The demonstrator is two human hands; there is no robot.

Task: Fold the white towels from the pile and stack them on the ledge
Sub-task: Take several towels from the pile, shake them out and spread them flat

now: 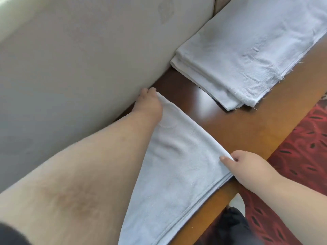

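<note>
A folded white towel [177, 167] lies lengthwise on the brown wooden ledge [247, 128]. My left hand [149, 105] grips its far left corner beside the pale wall panel. My right hand [247, 167] pinches the far right corner at the ledge's outer edge, thumb on top. Farther along the ledge rests a stack of folded white towels [247, 55] with frayed edges, apart from the towel I hold. The pile of unfolded towels is out of view.
A pale padded wall panel [79, 68] borders the ledge on the left. Red patterned carpet [304, 142] lies below on the right. A dark shoe or trouser leg [231, 225] shows near the bottom.
</note>
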